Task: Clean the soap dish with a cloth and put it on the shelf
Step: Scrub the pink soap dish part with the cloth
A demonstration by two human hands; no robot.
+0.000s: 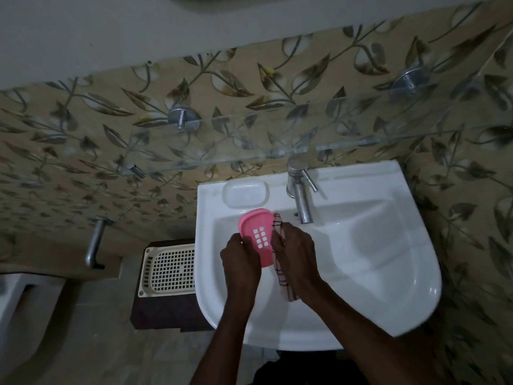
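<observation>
Both forearms come in from the bottom edge, hands meeting over the left half of the white ceramic wash basin (388, 287).

Left hand (241, 262): closed on the lower left end of the pink plastic soap dish (256, 236), fingers wrapped under it, thumb side on the rim. Dish is off every surface, held in the air above the bowl, tilted, its slotted face with a grid of small white-looking holes turned up toward the camera.

Right hand (294, 251): closed on a pale checked cloth with dark lines (280, 262). Cloth is pressed against the right edge of the dish; one end pokes out above the fingers, the other hangs below the wrist toward the basin's front. How much of the cloth sits between palm and dish, cannot tell.

Left of the basin, lower down: cream perforated plastic basket (166, 269) sitting on a dark brown box-like stand (161, 312).

On the basin's back ledge: moulded white soap recess (245, 193), just behind the held dish. Right of it, chrome single-lever tap (299, 193), spout pointing down into the bowl.

Above that: clear glass shelf (277, 134) running across the wall on round chrome brackets (183, 118), nothing visible resting on it. Dish well apart from it, lower.

Behind: beige wall tiles with leaf pattern (83, 151). Chrome bar (94, 243) juts from the wall at far left.
</observation>
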